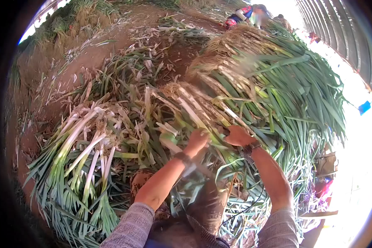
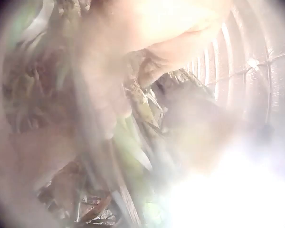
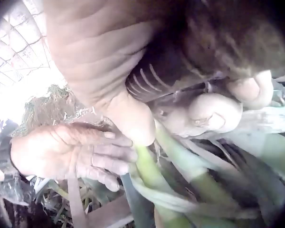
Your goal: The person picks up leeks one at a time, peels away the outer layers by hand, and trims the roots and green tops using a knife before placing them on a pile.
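In the head view both hands meet over a pile of leeks (image 1: 194,115) with dirty white stems. My left hand (image 1: 197,140) is at the left; the right wrist view shows its fingers (image 3: 111,164) nearly straight, with their tips at a green leek leaf (image 3: 149,166). My right hand (image 1: 239,135) curls its fingers round a dark handle with pale ridges (image 3: 152,78), and its thumb presses on that leaf. The handle's far end is hidden. Glare and blur cover much of the left wrist view, where the left hand (image 2: 156,28) is beside a leek stalk (image 2: 140,102).
Trimmed leeks (image 1: 84,140) lie fanned at the left. A large heap of leeks (image 1: 293,78) fills the right side. Loose leaves (image 1: 132,70) litter the soil (image 1: 91,62). Another person (image 1: 248,16) is at the far end, beside a ribbed wall (image 1: 343,29).
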### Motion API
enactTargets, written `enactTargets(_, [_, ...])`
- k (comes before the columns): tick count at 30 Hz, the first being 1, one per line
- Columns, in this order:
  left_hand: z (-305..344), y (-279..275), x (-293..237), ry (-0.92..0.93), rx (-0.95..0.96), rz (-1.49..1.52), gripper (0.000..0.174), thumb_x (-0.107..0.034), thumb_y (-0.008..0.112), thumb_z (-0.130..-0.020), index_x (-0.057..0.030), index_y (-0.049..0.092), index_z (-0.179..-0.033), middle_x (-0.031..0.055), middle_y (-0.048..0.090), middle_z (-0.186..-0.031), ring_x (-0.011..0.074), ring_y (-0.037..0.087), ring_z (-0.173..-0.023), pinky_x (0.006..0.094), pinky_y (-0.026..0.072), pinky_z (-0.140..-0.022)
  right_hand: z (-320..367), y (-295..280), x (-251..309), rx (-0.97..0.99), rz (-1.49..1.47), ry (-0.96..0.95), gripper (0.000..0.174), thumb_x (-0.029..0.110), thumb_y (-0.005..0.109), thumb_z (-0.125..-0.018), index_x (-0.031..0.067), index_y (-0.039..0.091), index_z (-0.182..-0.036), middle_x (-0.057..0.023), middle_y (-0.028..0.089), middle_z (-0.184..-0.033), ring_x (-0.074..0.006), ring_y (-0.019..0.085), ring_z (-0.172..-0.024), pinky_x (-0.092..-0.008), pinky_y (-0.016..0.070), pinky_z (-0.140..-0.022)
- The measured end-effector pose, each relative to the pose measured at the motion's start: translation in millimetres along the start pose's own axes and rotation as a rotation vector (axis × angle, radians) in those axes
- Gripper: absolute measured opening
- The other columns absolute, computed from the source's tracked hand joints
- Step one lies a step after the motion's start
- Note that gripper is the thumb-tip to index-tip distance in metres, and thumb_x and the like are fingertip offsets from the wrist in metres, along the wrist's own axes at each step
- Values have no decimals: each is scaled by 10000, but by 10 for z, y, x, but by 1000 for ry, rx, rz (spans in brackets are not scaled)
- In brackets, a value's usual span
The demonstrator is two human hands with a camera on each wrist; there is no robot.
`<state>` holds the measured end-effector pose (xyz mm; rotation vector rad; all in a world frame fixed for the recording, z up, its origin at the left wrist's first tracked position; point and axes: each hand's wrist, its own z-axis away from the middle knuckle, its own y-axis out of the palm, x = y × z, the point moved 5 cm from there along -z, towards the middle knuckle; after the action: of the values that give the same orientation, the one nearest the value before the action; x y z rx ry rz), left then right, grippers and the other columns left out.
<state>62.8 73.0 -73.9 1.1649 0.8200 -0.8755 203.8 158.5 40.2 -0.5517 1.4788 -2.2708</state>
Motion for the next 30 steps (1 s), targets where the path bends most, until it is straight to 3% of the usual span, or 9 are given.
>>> enactTargets(5, [-156, -146, 30, 25, -304, -156, 361, -266, 702, -881, 0, 614, -1109, 90, 673, -918, 187, 699, -700, 291, 540, -464, -32, -401, 460, 51, -17, 25, 388, 281, 648, -717, -13, 680, -968, -252, 687, -966, -429, 652, -933, -491, 507, -855])
enactTargets(14, [-32, -115, -203, 174, -456, -336, 283, -241, 736, -833, 24, 638, -816, 89, 601, -552, 179, 583, -410, 311, 458, -419, -468, -345, 645, 6, 94, -112, 371, 276, 629, -741, 47, 688, -1027, -240, 690, -965, -409, 658, -949, -475, 509, -865])
enactTargets(15, [-81, -136, -149, 173, -458, -336, 283, -241, 736, -833, 24, 638, -816, 89, 601, -552, 179, 583, -410, 311, 458, -419, -517, -307, 628, 7, 93, -114, 371, 276, 629, -741, 47, 688, -1027, -240, 690, -965, -409, 658, -949, -475, 509, -865])
enactTargets(17, [-122, -148, -33, 64, -494, -308, 297, -241, 741, -837, 14, 622, -742, 90, 609, -563, 181, 606, -431, 307, 462, -423, -564, -275, 611, -16, 25, -118, 590, 545, 583, -834, -23, 695, -947, -250, 692, -901, -405, 676, -916, -474, 519, -844])
enactTargets(18, [-149, -150, -14, 66, -492, -307, 297, -241, 741, -837, 14, 622, -742, 90, 609, -563, 181, 606, -431, 307, 462, -423, -602, -259, 578, 20, 12, -75, 360, 264, 621, -742, 71, 695, -1036, -220, 694, -972, -409, 655, -954, -469, 501, -884])
enactTargets(21, [-181, -175, 20, -71, -438, -204, 273, -231, 740, -844, 4, 609, -802, 74, 601, -584, 162, 586, -445, 305, 431, -404, -368, -437, 838, 18, 14, -138, 359, 253, 618, -737, 67, 694, -1035, -222, 691, -991, -410, 653, -962, -477, 502, -881])
enactTargets(23, [-222, -168, 93, -50, -443, -44, 232, -205, 735, -846, -17, 604, -880, 42, 571, -608, 138, 531, -444, 304, 395, -387, -329, -515, 822, 66, -37, 14, 364, 243, 615, -730, 56, 689, -1033, -220, 687, -1018, -409, 651, -970, -486, 503, -879])
enactTargets(26, [-189, -140, 154, -110, -372, 115, 305, -272, 753, -832, -58, 577, -958, -2, 532, -665, 85, 468, -472, 253, 283, -345, -298, -471, 800, 106, 153, -158, 369, 262, 608, -747, 36, 682, -1029, -225, 685, -1030, -412, 650, -972, -489, 510, -866])
enactTargets(30, [25, -1, 184, -170, -283, 222, 239, -235, 697, -864, -67, 602, -1004, 22, 598, -759, 98, 568, -614, 269, 394, -425, -123, -467, 483, 25, -35, -113, 453, 359, 641, -791, 37, 674, -1108, -239, 694, -954, -386, 674, -940, -464, 520, -841])
